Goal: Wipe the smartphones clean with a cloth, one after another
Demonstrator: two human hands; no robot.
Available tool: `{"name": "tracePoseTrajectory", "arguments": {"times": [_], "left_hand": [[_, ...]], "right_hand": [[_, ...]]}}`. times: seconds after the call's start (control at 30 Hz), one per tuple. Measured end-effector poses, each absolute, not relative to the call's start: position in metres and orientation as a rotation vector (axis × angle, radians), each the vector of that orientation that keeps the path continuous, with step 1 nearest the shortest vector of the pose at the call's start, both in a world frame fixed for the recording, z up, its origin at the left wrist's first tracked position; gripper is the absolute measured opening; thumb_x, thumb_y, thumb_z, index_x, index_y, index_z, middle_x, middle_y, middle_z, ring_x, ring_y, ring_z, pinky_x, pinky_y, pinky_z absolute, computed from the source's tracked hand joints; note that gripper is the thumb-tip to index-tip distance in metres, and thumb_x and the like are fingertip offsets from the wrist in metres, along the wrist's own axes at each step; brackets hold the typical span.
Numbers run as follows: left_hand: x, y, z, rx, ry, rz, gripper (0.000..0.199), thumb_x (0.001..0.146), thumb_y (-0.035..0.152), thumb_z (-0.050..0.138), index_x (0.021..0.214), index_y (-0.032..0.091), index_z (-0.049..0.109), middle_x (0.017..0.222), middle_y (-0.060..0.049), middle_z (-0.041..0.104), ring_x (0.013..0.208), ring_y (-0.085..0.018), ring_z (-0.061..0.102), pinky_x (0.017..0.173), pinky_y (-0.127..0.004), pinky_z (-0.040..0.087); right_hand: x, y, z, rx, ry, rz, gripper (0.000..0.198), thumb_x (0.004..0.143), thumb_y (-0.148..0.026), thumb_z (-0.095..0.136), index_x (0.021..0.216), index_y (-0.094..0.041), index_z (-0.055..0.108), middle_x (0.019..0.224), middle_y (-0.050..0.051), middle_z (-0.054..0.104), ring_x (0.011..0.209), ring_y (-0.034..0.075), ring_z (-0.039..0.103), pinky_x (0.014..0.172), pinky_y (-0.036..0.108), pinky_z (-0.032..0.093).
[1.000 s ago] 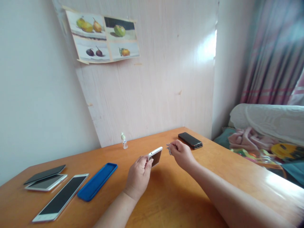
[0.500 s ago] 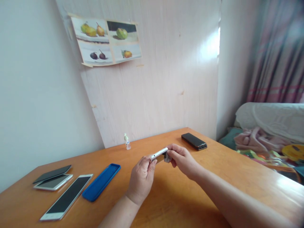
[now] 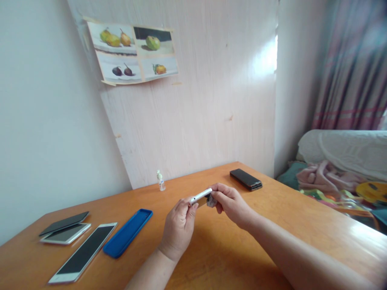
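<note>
A white phone [image 3: 200, 196] is held above the table, tilted so that one white edge faces me. My left hand [image 3: 177, 229] is closed on its left end, thumb underneath and fingers along the top. At the other end, my right hand [image 3: 232, 204] pinches a crumpled grey cloth [image 3: 211, 201] against the phone, with fingers above and thumb near me. Most of the phone's faces are hidden by the viewing angle. Left of my hands lies an empty blue phone case [image 3: 128, 233].
On the wooden table [image 3: 236, 249] lie a large white phone [image 3: 84, 253], a smaller white phone [image 3: 67, 234] with a dark flat cover [image 3: 65, 222] leaning on it, and a dark stack of phones [image 3: 245, 179]. A small spray bottle [image 3: 161, 181] stands near the back edge.
The whole view has shifted very slightly. Both hands keep the same hold on the phone and the cloth, with hardly any movement.
</note>
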State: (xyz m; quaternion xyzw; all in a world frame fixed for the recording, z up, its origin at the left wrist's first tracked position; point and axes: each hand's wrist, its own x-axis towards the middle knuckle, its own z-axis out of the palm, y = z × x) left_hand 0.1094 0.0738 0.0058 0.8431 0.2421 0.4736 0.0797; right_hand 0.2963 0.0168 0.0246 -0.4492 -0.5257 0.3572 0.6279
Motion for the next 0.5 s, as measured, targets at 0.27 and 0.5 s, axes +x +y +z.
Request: {"name": "tracePoseTrajectory", "arguments": {"times": [0.27, 0.5], "left_hand": [[0.109, 0.079, -0.001, 2.377, 0.824, 1.319, 0.019, 0.097, 0.033, 0.049, 0.100, 0.022, 0.063, 0.090, -0.004, 0.069, 0.085, -0.019, 0.066, 0.078, -0.029, 0.050], [0.110, 0.077, 0.003, 2.324, 0.784, 1.323, 0.020, 0.096, 0.032, 0.050, 0.104, 0.021, 0.065, 0.094, -0.005, 0.071, 0.087, -0.020, 0.066, 0.080, -0.029, 0.051]], "right_hand": [[0.297, 0.018, 0.017, -1.035, -1.399, 0.756, 0.018, 0.090, -0.032, 0.054, 0.100, -0.019, 0.062, 0.071, -0.003, 0.057, 0.053, 0.008, 0.049, 0.047, 0.020, 0.041], [0.297, 0.017, 0.013, -1.070, -1.549, 0.533, 0.023, 0.096, -0.041, 0.050, 0.098, -0.020, 0.060, 0.072, -0.002, 0.055, 0.057, 0.010, 0.049, 0.050, 0.021, 0.041]]}}
